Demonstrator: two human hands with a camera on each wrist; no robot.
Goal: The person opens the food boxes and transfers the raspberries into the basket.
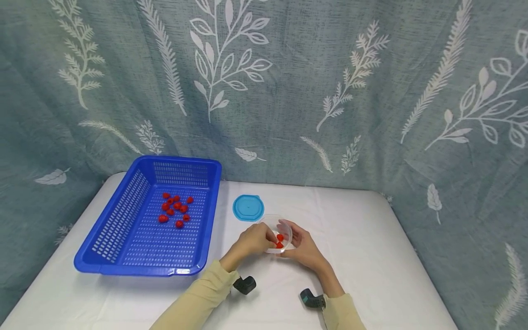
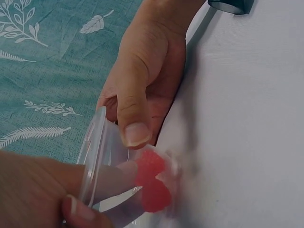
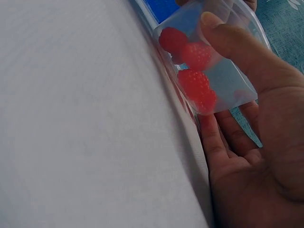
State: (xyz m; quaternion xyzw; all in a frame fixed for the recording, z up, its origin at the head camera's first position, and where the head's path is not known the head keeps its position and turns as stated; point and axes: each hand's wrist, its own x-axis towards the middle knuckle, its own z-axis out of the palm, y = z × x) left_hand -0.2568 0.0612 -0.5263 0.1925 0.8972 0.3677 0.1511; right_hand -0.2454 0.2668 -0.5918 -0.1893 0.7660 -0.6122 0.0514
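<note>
My right hand holds a clear plastic container from its right side, tilted on the white table. In the right wrist view several red raspberries show through its wall, and the thumb presses against the outside. The left hand reaches in over the rim with curled fingers, pinching a raspberry at the container's bottom. Through the cloudy wall in the left wrist view, its fingers meet the raspberries; the exact grip is partly blurred.
A blue perforated basket stands to the left, with several raspberries scattered inside. Behind the container lies a round light-blue lid. A patterned green curtain hangs at the back of the white table.
</note>
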